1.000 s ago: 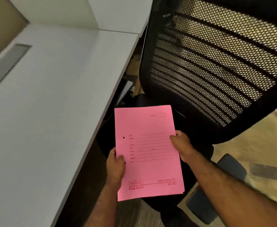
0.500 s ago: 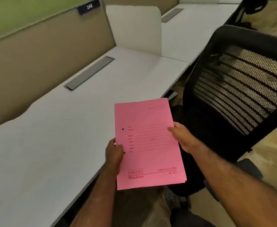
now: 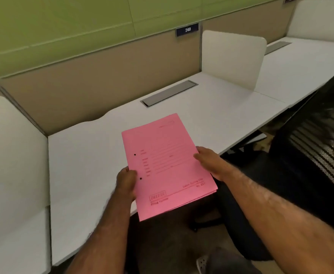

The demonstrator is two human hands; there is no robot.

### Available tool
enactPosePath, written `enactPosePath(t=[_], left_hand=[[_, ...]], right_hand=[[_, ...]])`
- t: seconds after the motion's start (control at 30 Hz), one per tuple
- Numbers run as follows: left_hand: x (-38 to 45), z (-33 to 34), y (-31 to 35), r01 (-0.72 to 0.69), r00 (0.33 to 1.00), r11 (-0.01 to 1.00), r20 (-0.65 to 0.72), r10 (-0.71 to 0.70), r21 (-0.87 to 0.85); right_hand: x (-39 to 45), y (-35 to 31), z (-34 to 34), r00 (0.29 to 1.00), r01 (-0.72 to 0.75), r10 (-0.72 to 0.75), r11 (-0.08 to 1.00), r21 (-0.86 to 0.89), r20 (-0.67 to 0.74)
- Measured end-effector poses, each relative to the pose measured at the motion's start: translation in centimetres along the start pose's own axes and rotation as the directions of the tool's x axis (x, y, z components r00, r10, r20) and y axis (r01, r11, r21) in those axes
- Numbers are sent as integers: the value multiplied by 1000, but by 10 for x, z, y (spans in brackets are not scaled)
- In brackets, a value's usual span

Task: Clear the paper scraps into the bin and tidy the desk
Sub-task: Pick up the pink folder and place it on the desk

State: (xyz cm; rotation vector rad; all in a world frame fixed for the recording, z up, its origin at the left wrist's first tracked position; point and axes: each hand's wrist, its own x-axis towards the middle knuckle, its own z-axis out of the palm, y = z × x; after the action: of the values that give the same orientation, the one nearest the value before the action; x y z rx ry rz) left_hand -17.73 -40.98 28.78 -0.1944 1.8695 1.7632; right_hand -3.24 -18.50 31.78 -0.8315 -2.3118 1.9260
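Observation:
A pink paper file folder (image 3: 168,165) with printed lines and two punch holes is held flat in both hands, its far half over the front edge of the white desk (image 3: 95,151). My left hand (image 3: 126,182) grips its left edge near the holes. My right hand (image 3: 211,163) grips its right edge, thumb on top. No paper scraps or bin are in view.
A grey cable flap (image 3: 169,93) is set into the desk near the beige partition (image 3: 95,84), which bears a sign reading 248 (image 3: 187,29). White dividers (image 3: 231,58) stand at each side. A black mesh office chair (image 3: 320,147) stands right of me.
The view has swung from the chair up to the desk. The pink folder, still held in both hands, has moved forward over the desk's front edge.

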Motion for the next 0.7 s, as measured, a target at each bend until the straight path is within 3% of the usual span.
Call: enactPosePath(t=[0.3,0.7], left_hand=[[58,-32,25,4,995,997,-95,-12,-74],[203,-33,89,47,974,983,-209,-85,-178]], right_hand=[[76,-30,29,997,6,-9,1000,29,76],[258,-82,44,986,-29,34,999,-34,165]])
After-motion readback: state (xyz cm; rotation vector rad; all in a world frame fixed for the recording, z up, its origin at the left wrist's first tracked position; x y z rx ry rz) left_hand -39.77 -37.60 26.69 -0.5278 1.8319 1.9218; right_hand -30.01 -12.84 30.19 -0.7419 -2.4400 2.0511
